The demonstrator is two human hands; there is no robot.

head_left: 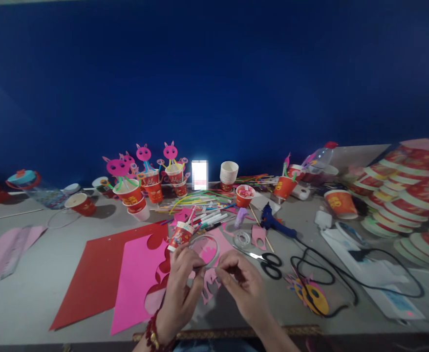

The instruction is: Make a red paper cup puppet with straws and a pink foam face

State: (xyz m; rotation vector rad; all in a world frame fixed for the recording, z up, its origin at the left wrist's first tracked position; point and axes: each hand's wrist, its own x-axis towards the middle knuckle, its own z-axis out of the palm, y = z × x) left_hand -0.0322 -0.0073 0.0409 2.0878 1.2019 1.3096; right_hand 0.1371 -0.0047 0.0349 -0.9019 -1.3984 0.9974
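Note:
My left hand (182,286), with a red bead bracelet at the wrist, and my right hand (242,283) are close together near the table's front. Both have their fingertips pinched on a thin pale ring (214,242), which stands up in a loop above them. Just behind my left hand a small patterned paper cup (181,234) leans to one side. Pink paper scraps (210,284) lie under and between the hands. A pink sheet with round cutouts (130,278) lies beside my left hand, over a red sheet (97,264).
Scissors (271,264) and a blue glue gun (275,222) with a looping black cable lie at the right. Cups with pink animal faces (126,195) stand behind at the left. Markers (212,220) lie mid-table. Stacked cups (412,195) and a white power strip (379,288) are far right.

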